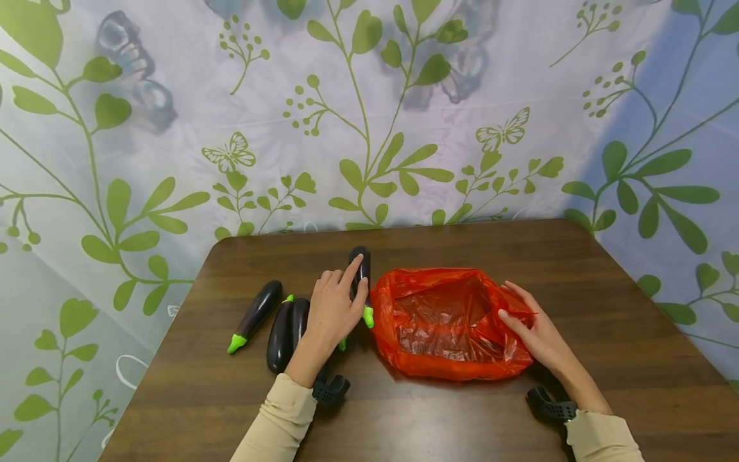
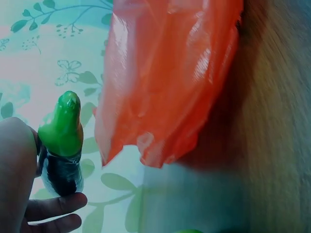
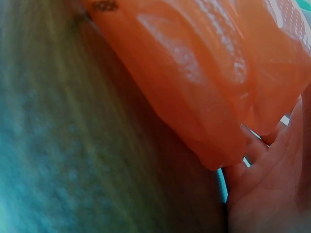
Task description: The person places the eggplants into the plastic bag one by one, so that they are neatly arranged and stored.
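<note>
My left hand (image 1: 333, 310) holds an eggplant (image 1: 360, 262) between thumb and fingers, just left of the bag. The eggplant's bright green cap (image 2: 63, 127) faces the camera in the left wrist view, with fingers around its dark body. My right hand (image 1: 537, 327) pinches the right rim of a red plastic bag (image 1: 456, 369), thumb inside and fingers outside. The bag's mouth is spread wide, facing up. In the right wrist view the right palm (image 3: 267, 189) lies against the orange-looking plastic.
A lone eggplant (image 1: 256, 316) lies at the left of the brown wooden table (image 1: 439, 423). Nearer the left wrist are more eggplants (image 1: 280, 337), partly hidden by the left hand and forearm. A patterned cloth (image 1: 369, 115) hangs behind the table.
</note>
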Demonstrator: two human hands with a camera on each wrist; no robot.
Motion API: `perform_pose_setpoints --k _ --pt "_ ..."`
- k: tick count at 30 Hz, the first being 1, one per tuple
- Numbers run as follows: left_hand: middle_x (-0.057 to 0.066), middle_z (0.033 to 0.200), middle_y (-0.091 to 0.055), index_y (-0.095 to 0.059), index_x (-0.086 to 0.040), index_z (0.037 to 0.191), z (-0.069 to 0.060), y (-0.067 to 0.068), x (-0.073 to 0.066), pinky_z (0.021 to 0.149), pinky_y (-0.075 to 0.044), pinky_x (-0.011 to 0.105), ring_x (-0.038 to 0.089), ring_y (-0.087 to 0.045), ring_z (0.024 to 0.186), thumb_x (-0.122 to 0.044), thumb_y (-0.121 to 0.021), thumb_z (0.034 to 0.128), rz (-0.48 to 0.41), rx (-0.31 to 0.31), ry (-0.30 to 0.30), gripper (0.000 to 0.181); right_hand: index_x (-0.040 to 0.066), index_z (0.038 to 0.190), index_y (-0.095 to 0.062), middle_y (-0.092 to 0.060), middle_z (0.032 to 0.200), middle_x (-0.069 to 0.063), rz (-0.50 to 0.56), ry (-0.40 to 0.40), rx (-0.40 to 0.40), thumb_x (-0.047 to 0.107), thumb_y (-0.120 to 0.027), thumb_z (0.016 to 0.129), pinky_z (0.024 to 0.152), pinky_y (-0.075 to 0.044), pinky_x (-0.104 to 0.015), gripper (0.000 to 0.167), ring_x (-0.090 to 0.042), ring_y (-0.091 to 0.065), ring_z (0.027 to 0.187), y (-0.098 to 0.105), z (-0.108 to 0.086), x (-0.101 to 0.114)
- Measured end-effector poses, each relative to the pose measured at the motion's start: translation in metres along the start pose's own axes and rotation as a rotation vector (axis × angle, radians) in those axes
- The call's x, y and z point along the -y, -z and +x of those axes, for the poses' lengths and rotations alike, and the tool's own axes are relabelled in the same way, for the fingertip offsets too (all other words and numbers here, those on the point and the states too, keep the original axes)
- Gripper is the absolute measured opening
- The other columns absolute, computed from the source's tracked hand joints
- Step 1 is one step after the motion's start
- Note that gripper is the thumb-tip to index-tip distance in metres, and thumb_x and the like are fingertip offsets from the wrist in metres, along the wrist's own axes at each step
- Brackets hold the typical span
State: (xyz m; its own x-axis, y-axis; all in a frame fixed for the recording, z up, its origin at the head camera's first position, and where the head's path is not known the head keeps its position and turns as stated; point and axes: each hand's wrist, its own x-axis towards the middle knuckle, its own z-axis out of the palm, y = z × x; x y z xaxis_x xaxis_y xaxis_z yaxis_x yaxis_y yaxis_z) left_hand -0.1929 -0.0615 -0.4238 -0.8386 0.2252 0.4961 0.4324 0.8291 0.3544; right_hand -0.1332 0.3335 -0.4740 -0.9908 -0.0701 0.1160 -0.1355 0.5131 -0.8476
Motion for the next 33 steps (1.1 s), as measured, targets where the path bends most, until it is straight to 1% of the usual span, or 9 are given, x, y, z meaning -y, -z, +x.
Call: perform_pose_setpoints --k 2,6,9,14,18,25,28,30,33 --pt "0.012 0.094 -0.069 -0.052 -0.019 0.153 0.001 0.001 -0.003 0.089 -0.051 0.045 0.031 -0.058 0.092 -0.036 -0.051 0.1066 -0.046 0.001 0.005 0.05 0.016 0.164 -0.025 -0.038 0.161 -0.019 0.004 -0.005 0.002 0.029 -0.06 0.105 0.088 -0.051 -0.012 0.069 -0.015 -0.054 0.128 0.0 0.0 0.0" --pt "0.01 0.084 -0.062 -0.05 -0.02 0.155 0.003 0.002 -0.011 0.079 -0.047 0.04 0.028 -0.053 0.083 -0.035 -0.052 0.1066 -0.157 0.026 0.035 0.05 0.018 0.164 -0.025 -0.04 0.159 -0.021 0.003 -0.019 0.01 0.029 -0.059 0.105 0.087 -0.053 -0.015 0.069 -0.031 -0.055 0.128 0.001 0.0 0.0" --pt "0.007 0.084 -0.059 -0.048 -0.022 0.156 0.004 0.004 -0.018 0.069 -0.044 0.034 0.023 -0.051 0.081 -0.036 -0.052 0.1067 -0.21 0.052 0.064 0.051 0.02 0.164 -0.025 -0.041 0.158 -0.022 -0.003 -0.022 0.013 0.03 -0.058 0.106 0.086 -0.053 -0.015 0.068 -0.039 -0.054 0.129 0.001 0.0 0.0" --pt "0.005 0.085 -0.056 -0.046 -0.024 0.157 0.006 0.007 -0.028 0.06 -0.041 0.029 0.017 -0.046 0.073 -0.036 -0.053 0.1065 -0.253 0.078 0.071 0.053 0.019 0.164 -0.026 -0.042 0.157 -0.023 -0.01 -0.023 0.015 0.033 -0.057 0.106 0.086 -0.055 -0.018 0.067 -0.044 -0.053 0.129 0.0 0.0 0.001" --pt "0.01 0.086 -0.059 -0.046 -0.023 0.157 0.007 0.008 -0.035 0.059 -0.042 0.029 0.017 -0.046 0.071 -0.036 -0.055 0.1058 -0.273 0.091 0.057 0.054 0.019 0.164 -0.026 -0.043 0.156 -0.024 -0.009 -0.035 0.018 0.035 -0.057 0.106 0.086 -0.058 -0.022 0.067 -0.045 -0.053 0.13 -0.001 0.0 0.0" --pt "0.012 0.087 -0.059 -0.045 -0.022 0.158 0.008 0.006 -0.047 0.056 -0.04 0.028 0.017 -0.044 0.066 -0.037 -0.055 0.106 -0.303 0.108 0.026 0.055 0.018 0.163 -0.027 -0.044 0.154 -0.024 -0.008 -0.032 0.02 0.034 -0.057 0.106 0.086 -0.06 -0.026 0.067 -0.043 -0.055 0.127 0.0 0.001 0.002" --pt "0.014 0.092 -0.062 -0.045 -0.022 0.158 0.009 0.005 -0.052 0.06 -0.047 0.032 0.021 -0.051 0.07 -0.037 -0.055 0.1058 -0.309 0.12 0.01 0.055 0.018 0.163 -0.026 -0.043 0.154 -0.024 -0.003 -0.032 0.024 0.034 -0.057 0.106 0.086 -0.06 -0.027 0.067 -0.045 -0.055 0.127 0.0 0.001 0.002" --pt "0.014 0.102 -0.066 -0.044 -0.022 0.158 0.008 0.004 -0.057 0.072 -0.055 0.038 0.025 -0.06 0.082 -0.037 -0.055 0.1057 -0.301 0.133 -0.004 0.055 0.018 0.163 -0.026 -0.043 0.155 -0.024 0.002 -0.036 0.027 0.034 -0.057 0.106 0.086 -0.061 -0.028 0.067 -0.045 -0.055 0.127 0.0 0.001 0.001" --pt "0.015 0.117 -0.068 -0.044 -0.023 0.158 0.008 0.002 -0.063 0.086 -0.058 0.044 0.029 -0.065 0.098 -0.037 -0.055 0.1056 -0.287 0.152 -0.025 0.056 0.018 0.163 -0.026 -0.043 0.155 -0.024 -0.003 -0.04 0.028 0.035 -0.057 0.106 0.086 -0.061 -0.028 0.067 -0.046 -0.054 0.128 0.0 0.001 0.001"
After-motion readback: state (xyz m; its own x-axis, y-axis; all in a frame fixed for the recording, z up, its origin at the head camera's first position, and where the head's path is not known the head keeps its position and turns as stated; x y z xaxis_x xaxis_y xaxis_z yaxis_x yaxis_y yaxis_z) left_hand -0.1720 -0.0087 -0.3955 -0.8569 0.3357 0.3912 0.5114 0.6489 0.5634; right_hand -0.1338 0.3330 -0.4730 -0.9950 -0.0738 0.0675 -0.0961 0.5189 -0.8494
